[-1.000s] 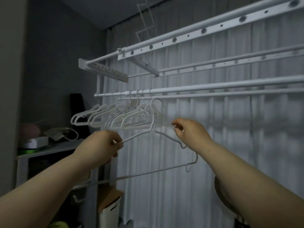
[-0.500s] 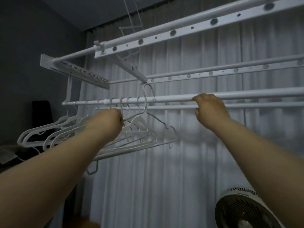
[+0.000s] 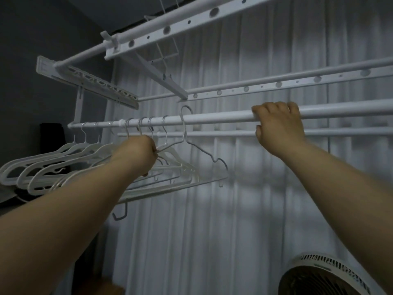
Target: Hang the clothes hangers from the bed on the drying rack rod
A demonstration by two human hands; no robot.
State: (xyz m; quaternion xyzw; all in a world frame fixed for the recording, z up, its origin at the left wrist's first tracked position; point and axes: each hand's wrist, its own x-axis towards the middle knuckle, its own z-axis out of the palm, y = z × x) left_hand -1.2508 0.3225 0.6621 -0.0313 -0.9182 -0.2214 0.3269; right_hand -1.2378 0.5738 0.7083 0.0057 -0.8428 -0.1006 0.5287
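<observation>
L hand (image 3: 140, 154) is pinching the wire hanger (image 3: 184, 135) by its left shoulder, just below the rod (image 3: 212, 118), w/ fingers curled tight on the wire. The hanger's hook is arching up above the rod and its neck is crossing in front of it; can't tell if it's actually resting on the rod. R hand (image 3: 278, 128) is gripping the rod itself, to the right of the hook, w/ fingers wrapping over the top and thumb sitting below. Several white hangers (image 3: 63, 154) are hanging from the rod left of the wire one, bunched close, some partly behind the L forearm. A curtain (image 3: 212, 209) is hanging behind the rod, and a fan (image 3: 319, 275) is sitting well below it.
</observation>
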